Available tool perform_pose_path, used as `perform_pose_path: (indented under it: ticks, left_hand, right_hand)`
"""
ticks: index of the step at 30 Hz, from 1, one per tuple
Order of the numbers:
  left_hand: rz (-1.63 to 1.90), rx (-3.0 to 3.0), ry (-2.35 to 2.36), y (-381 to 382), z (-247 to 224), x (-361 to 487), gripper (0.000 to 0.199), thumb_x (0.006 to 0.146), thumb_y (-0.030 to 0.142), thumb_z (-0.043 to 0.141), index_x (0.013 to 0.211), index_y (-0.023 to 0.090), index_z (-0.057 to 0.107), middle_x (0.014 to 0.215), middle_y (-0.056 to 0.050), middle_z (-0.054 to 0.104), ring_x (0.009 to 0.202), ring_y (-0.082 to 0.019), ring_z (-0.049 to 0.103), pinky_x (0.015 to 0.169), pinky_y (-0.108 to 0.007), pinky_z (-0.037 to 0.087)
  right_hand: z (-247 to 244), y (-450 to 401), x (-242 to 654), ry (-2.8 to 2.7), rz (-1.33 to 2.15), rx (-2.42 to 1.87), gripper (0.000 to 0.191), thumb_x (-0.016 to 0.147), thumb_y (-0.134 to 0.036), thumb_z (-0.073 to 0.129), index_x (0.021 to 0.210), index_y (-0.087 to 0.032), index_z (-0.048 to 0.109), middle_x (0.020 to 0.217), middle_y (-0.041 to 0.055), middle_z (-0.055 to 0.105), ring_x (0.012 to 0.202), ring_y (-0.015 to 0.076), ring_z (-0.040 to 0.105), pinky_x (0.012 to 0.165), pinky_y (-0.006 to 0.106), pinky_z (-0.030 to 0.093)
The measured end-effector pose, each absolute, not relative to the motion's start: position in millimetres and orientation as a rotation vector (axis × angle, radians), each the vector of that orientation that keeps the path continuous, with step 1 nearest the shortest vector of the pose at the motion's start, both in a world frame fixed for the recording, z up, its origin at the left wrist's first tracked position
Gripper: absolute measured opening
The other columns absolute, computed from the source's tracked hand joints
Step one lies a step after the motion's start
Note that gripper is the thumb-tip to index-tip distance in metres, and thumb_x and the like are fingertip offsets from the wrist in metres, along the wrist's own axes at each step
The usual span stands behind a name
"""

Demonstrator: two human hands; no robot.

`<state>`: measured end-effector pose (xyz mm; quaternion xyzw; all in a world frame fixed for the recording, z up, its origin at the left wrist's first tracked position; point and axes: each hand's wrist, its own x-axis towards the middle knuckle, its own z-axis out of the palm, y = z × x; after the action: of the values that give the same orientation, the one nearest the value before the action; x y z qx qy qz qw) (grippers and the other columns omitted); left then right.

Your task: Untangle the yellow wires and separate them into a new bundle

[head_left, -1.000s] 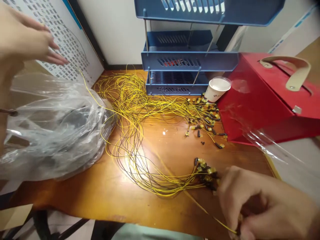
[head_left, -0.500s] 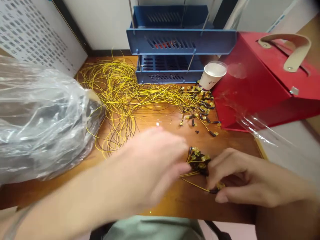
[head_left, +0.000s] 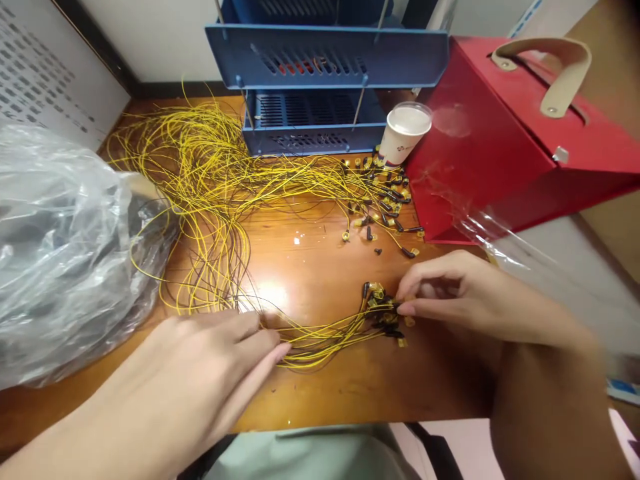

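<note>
A bundle of thin yellow and black wires (head_left: 327,339) runs across the front of the wooden table. My left hand (head_left: 225,360) lies over the left part of this bundle, its fingers closed round the wires. At the bundle's right end sits a clump of black and yellow connectors (head_left: 383,310). There my right hand (head_left: 440,293) pinches at the clump's right edge; its fingertips meet on a small black connector piece. Behind, a larger tangle of yellow wires (head_left: 200,153) stretches right to several scattered connectors (head_left: 390,197).
A clear plastic bag (head_left: 75,253) bulges on the left. At the back stand a blue rack (head_left: 325,60), a paper cup (head_left: 405,133) and a red box (head_left: 480,147) with a beige handle. A tiny black piece (head_left: 378,251) lies mid-table.
My left hand has moved left and down along the wires, uncovering the bundle. My right hand has moved up and left to the clump's edge. The view has shifted a little.
</note>
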<state>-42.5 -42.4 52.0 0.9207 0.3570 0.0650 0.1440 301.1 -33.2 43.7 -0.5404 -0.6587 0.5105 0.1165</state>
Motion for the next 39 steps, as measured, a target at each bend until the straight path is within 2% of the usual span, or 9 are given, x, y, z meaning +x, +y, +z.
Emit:
perform_pose_path:
  ticks: [4, 7, 10, 14, 19, 23, 31, 36, 39]
  left_hand:
    - [0.079, 2.772, 1.005, -46.1, 42.9, -44.9, 0.045, 0.107, 0.028, 0.035, 0.078, 0.023, 0.070, 0.078, -0.002, 0.064, 0.073, -0.022, 0.056, 0.074, -0.039, 0.038]
    - [0.060, 2.850, 0.987, -47.7, 42.9, -36.5, 0.039, 0.107, 0.030, 0.037, 0.096, 0.022, 0.074, 0.096, -0.005, 0.070, 0.087, -0.026, 0.059, 0.082, -0.044, 0.040]
    - [0.097, 2.878, 0.932, -50.5, 44.8, -23.0, 0.033, 0.105, 0.036, 0.045, 0.117, 0.020, 0.072, 0.112, -0.006, 0.071, 0.097, -0.028, 0.061, 0.086, -0.046, 0.043]
    - [0.155, 2.810, 0.977, -51.1, 44.0, 4.0, 0.034, 0.101, 0.040, 0.057, 0.126, 0.018, 0.067, 0.119, -0.007, 0.070, 0.100, -0.027, 0.061, 0.084, -0.044, 0.048]
    - [0.072, 2.784, 0.985, -48.4, 36.9, 41.4, 0.041, 0.097, 0.044, 0.064, 0.124, 0.013, 0.066, 0.111, -0.011, 0.070, 0.094, -0.027, 0.062, 0.076, -0.041, 0.054]
    - [0.112, 2.728, 0.998, -49.9, 30.2, 55.5, 0.029, 0.098, 0.036, 0.063, 0.115, 0.014, 0.070, 0.100, -0.009, 0.071, 0.089, -0.026, 0.064, 0.071, -0.039, 0.056]
    - [0.206, 2.711, 0.984, -47.9, 20.0, 54.1, 0.017, 0.096, 0.013, 0.055, 0.098, 0.017, 0.071, 0.088, -0.005, 0.070, 0.081, -0.024, 0.065, 0.066, -0.037, 0.057]
    - [0.183, 2.733, 0.972, -47.3, 22.1, 49.4, 0.016, 0.090, 0.010, 0.056, 0.090, 0.018, 0.070, 0.084, -0.004, 0.069, 0.077, -0.022, 0.064, 0.064, -0.032, 0.054]
    - [0.171, 2.729, 1.006, -50.2, 25.0, 48.3, 0.017, 0.093, 0.013, 0.055, 0.095, 0.017, 0.072, 0.083, -0.005, 0.069, 0.076, -0.022, 0.064, 0.063, -0.032, 0.054]
  right_hand:
    - [41.1, -32.5, 301.6, -2.023, 1.346, -1.562, 0.019, 0.089, -0.041, 0.073, 0.090, -0.022, 0.077, 0.076, 0.0010, 0.071, 0.059, 0.0129, 0.055, 0.053, 0.026, 0.042]
    - [40.7, -32.4, 300.5, -2.075, 1.262, -1.556, 0.013, 0.090, -0.033, 0.071, 0.091, -0.022, 0.077, 0.082, 0.0015, 0.073, 0.061, 0.0123, 0.057, 0.056, 0.025, 0.044]
    - [39.6, -31.5, 298.8, -2.116, 1.194, -1.656, 0.011, 0.089, -0.030, 0.070, 0.092, -0.022, 0.077, 0.070, -0.0005, 0.069, 0.056, 0.0123, 0.055, 0.051, 0.025, 0.041]
    - [37.1, -29.6, 296.8, -2.175, 1.122, -1.656, 0.011, 0.089, -0.029, 0.068, 0.089, -0.021, 0.076, 0.077, 0.0012, 0.072, 0.060, 0.0126, 0.058, 0.056, 0.025, 0.043]
    - [41.2, -34.4, 302.5, -2.104, 1.077, -1.696, 0.022, 0.088, -0.041, 0.073, 0.099, -0.022, 0.075, 0.083, 0.0014, 0.074, 0.058, 0.0120, 0.056, 0.053, 0.025, 0.043]
    - [45.1, -42.8, 308.5, -2.149, 1.283, -1.807, 0.023, 0.086, -0.045, 0.074, 0.084, -0.022, 0.074, 0.072, 0.0003, 0.073, 0.058, 0.0137, 0.061, 0.053, 0.025, 0.044]
    - [45.5, -42.1, 303.9, -2.359, 1.257, -1.824, 0.023, 0.086, -0.035, 0.072, 0.067, -0.024, 0.075, 0.057, -0.0018, 0.067, 0.048, 0.0119, 0.050, 0.048, 0.027, 0.036]
    - [42.5, -40.9, 302.0, -2.266, 1.317, -1.786, 0.013, 0.084, -0.031, 0.074, 0.074, -0.023, 0.074, 0.060, -0.0030, 0.068, 0.049, 0.0115, 0.056, 0.049, 0.025, 0.040]
    - [38.3, -40.2, 299.6, -2.248, 1.305, -1.800, 0.012, 0.083, -0.030, 0.074, 0.074, -0.023, 0.072, 0.060, -0.0036, 0.068, 0.049, 0.0115, 0.057, 0.049, 0.024, 0.041]
